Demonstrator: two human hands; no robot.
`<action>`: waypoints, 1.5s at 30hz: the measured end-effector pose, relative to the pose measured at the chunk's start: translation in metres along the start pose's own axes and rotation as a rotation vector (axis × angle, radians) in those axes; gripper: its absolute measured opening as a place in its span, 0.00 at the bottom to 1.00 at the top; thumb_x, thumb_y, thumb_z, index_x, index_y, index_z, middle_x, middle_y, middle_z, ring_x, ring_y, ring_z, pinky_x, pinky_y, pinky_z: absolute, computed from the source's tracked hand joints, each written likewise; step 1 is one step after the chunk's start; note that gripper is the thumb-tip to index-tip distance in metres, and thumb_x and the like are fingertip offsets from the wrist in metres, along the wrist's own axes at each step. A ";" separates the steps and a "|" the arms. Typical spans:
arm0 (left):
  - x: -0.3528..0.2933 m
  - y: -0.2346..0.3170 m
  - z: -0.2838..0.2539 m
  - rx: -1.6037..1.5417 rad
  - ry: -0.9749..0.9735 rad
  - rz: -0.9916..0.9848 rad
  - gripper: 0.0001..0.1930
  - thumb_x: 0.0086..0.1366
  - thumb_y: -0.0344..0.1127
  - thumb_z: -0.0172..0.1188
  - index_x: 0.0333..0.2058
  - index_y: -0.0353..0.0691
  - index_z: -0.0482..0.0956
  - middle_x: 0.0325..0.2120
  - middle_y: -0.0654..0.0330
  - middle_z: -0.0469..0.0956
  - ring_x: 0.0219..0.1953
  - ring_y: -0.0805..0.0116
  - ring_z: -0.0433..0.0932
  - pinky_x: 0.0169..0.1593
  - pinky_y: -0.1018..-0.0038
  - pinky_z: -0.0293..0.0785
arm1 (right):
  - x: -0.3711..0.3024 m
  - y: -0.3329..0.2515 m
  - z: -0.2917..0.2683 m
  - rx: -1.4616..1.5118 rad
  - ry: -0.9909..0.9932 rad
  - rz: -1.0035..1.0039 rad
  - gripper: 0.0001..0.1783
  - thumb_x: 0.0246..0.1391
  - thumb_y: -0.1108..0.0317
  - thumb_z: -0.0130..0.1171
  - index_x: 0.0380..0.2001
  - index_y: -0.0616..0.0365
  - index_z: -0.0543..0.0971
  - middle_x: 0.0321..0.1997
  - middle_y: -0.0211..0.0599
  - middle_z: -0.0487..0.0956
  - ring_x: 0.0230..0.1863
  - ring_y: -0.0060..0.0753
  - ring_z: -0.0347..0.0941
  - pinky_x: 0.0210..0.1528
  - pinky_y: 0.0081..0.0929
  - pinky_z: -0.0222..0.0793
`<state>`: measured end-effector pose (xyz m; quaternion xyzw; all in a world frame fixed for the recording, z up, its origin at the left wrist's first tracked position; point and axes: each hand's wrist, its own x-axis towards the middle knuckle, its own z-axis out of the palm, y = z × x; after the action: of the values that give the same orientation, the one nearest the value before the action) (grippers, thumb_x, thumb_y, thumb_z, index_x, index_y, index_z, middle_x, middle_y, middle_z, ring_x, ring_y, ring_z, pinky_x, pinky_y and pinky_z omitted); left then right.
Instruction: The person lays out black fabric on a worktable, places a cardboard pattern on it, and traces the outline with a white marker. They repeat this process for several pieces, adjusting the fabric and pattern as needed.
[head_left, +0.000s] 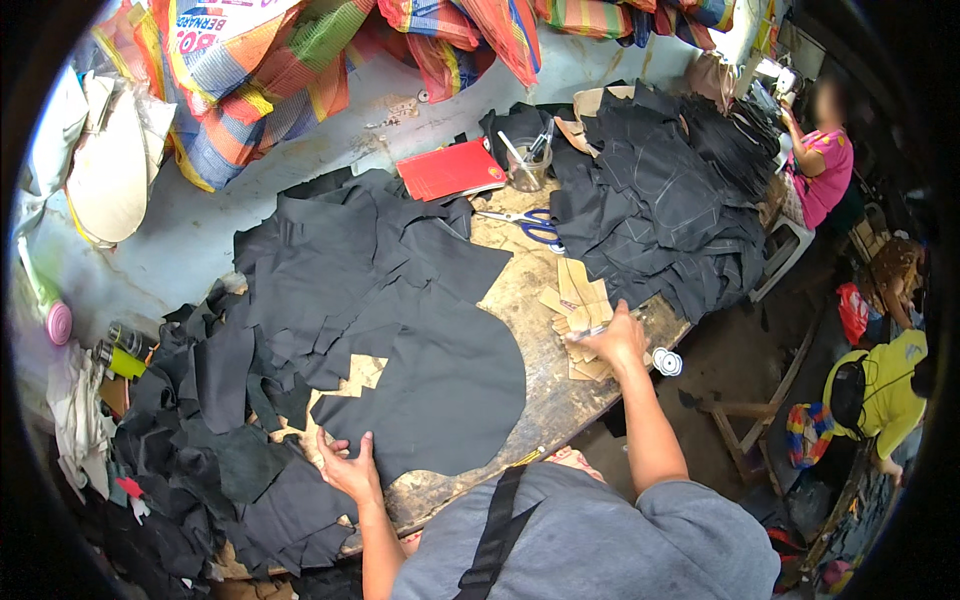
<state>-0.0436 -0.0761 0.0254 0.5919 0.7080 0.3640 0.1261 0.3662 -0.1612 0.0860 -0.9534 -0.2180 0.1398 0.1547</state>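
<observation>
A large piece of black leather (450, 375) lies across the left part of the worktable, with a gap at its left edge. Beside that edge my left hand (348, 472) rests low with fingers spread, holding nothing. My right hand (620, 340) is over several tan cardboard pattern pieces (578, 285) near the table's front right. A slim pale pen (588, 332) is pinched between its fingers. Just behind the patterns, cut black leather pieces (660, 200) with pale drawn outlines form a pile.
Blue-handled scissors (538, 225), a red notebook (445, 170) and a clear tub (528, 172) of pens stand at the back. Black scraps (230, 460) heap up at left. A white spool-like object (667, 362) sits by the right edge. Two people, in pink (825, 170) and yellow (880, 385), are at right.
</observation>
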 end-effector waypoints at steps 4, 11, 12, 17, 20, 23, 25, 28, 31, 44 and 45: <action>0.001 -0.004 0.003 0.059 0.001 0.012 0.43 0.38 0.42 0.73 0.56 0.44 0.65 0.23 0.68 0.71 0.26 0.68 0.68 0.48 0.65 0.58 | 0.006 0.001 0.004 0.034 -0.003 0.093 0.48 0.19 0.44 0.76 0.45 0.59 0.70 0.46 0.50 0.76 0.52 0.48 0.70 0.54 0.52 0.61; -0.001 -0.005 0.002 0.009 -0.009 0.019 0.42 0.38 0.41 0.73 0.55 0.44 0.66 0.23 0.69 0.72 0.27 0.69 0.69 0.50 0.67 0.56 | 0.017 0.016 0.000 0.033 -0.151 -0.026 0.44 0.16 0.49 0.78 0.41 0.60 0.74 0.46 0.46 0.77 0.51 0.45 0.72 0.52 0.39 0.66; 0.000 -0.004 0.002 0.009 -0.016 0.015 0.41 0.38 0.41 0.73 0.55 0.44 0.67 0.23 0.69 0.72 0.27 0.69 0.69 0.50 0.67 0.56 | 0.016 0.018 -0.001 0.020 -0.182 -0.059 0.44 0.15 0.50 0.78 0.41 0.61 0.75 0.47 0.46 0.77 0.51 0.45 0.72 0.51 0.36 0.67; 0.000 -0.003 0.002 0.003 -0.012 0.014 0.41 0.38 0.40 0.73 0.54 0.44 0.68 0.23 0.69 0.72 0.27 0.69 0.69 0.49 0.67 0.56 | 0.007 0.017 -0.005 -0.031 -0.136 -0.099 0.47 0.12 0.51 0.80 0.42 0.65 0.74 0.48 0.49 0.76 0.50 0.46 0.73 0.51 0.34 0.68; 0.000 -0.004 0.002 -0.009 -0.017 0.012 0.40 0.38 0.40 0.73 0.54 0.44 0.69 0.23 0.69 0.72 0.27 0.69 0.69 0.49 0.68 0.56 | 0.004 0.011 -0.006 -0.014 -0.151 -0.006 0.48 0.12 0.50 0.80 0.41 0.67 0.74 0.47 0.52 0.76 0.51 0.46 0.72 0.51 0.35 0.68; -0.001 -0.006 0.002 0.009 -0.015 0.014 0.39 0.37 0.40 0.73 0.52 0.44 0.70 0.23 0.69 0.72 0.27 0.69 0.69 0.48 0.68 0.56 | 0.006 0.007 -0.009 -0.020 -0.230 0.015 0.53 0.11 0.47 0.79 0.43 0.72 0.72 0.48 0.55 0.75 0.51 0.47 0.72 0.51 0.34 0.68; 0.000 -0.008 0.002 0.010 -0.016 0.042 0.38 0.36 0.40 0.73 0.51 0.44 0.71 0.23 0.69 0.72 0.28 0.69 0.70 0.48 0.67 0.57 | 0.005 0.006 -0.010 -0.036 -0.245 0.006 0.52 0.12 0.46 0.79 0.41 0.73 0.73 0.47 0.55 0.75 0.50 0.47 0.72 0.51 0.33 0.68; 0.001 -0.008 0.004 0.037 -0.005 0.018 0.37 0.36 0.39 0.73 0.50 0.44 0.72 0.23 0.68 0.73 0.30 0.66 0.72 0.49 0.65 0.58 | 0.001 0.005 -0.007 -0.063 -0.211 -0.018 0.44 0.14 0.47 0.79 0.35 0.71 0.78 0.42 0.55 0.78 0.47 0.47 0.75 0.48 0.32 0.70; 0.001 -0.009 0.005 -0.027 -0.010 -0.015 0.36 0.36 0.38 0.72 0.49 0.43 0.73 0.25 0.65 0.74 0.33 0.62 0.73 0.50 0.63 0.58 | -0.006 0.003 -0.003 -0.080 -0.207 -0.014 0.45 0.14 0.46 0.78 0.36 0.72 0.78 0.42 0.55 0.78 0.48 0.46 0.75 0.49 0.31 0.70; -0.001 -0.010 0.004 -0.013 0.035 0.060 0.33 0.37 0.39 0.72 0.46 0.43 0.74 0.27 0.66 0.74 0.26 0.68 0.69 0.48 0.68 0.58 | -0.016 0.000 0.000 -0.009 -0.165 0.041 0.45 0.16 0.52 0.79 0.42 0.64 0.76 0.46 0.48 0.77 0.50 0.43 0.73 0.51 0.32 0.68; -0.002 -0.009 0.004 -0.017 0.038 0.064 0.33 0.37 0.39 0.72 0.46 0.43 0.74 0.27 0.66 0.74 0.26 0.68 0.69 0.48 0.68 0.58 | -0.014 0.001 0.002 0.002 -0.154 0.028 0.46 0.16 0.52 0.79 0.43 0.64 0.75 0.47 0.48 0.77 0.50 0.43 0.73 0.52 0.32 0.68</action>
<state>-0.0477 -0.0766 0.0161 0.6059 0.6880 0.3852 0.1059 0.3537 -0.1682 0.0868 -0.9427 -0.2156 0.2149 0.1364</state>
